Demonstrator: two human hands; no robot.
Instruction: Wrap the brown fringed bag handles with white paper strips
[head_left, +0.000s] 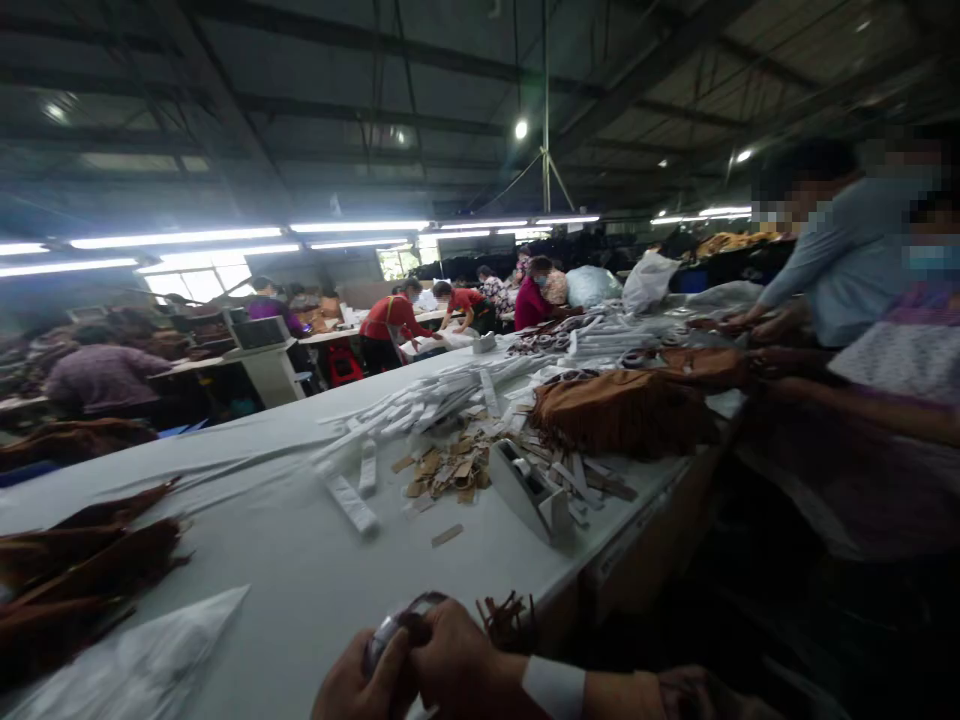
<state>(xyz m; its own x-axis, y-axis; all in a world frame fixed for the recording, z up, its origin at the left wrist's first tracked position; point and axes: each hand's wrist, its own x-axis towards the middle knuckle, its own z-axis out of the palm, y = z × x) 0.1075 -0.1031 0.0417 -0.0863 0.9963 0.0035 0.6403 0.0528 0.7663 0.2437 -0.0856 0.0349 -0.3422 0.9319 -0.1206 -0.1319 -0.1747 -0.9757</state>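
Observation:
At the bottom of the head view, my left hand [358, 684] and my right hand [456, 648] are close together, fingers closed on a shiny silver-and-dark curved piece [384, 640]. It arches above the fingers; its exact kind is unclear, and its lower part is hidden by the hands. A white band [553, 686] goes round my right forearm. Just beyond my right hand lies a small bundle of thin brown strips [508, 622]. A white bag or sheet [150, 660] lies to the left of my left hand.
On the white table [300, 560] stands a tape dispenser [531, 492] beside scattered tan and white tags [450, 466]. Long white strips [442, 396] and fringed brown leather pieces [622, 412] lie beyond. More brown pieces [82, 560] lie left. Co-workers [862, 270] stand along the right edge.

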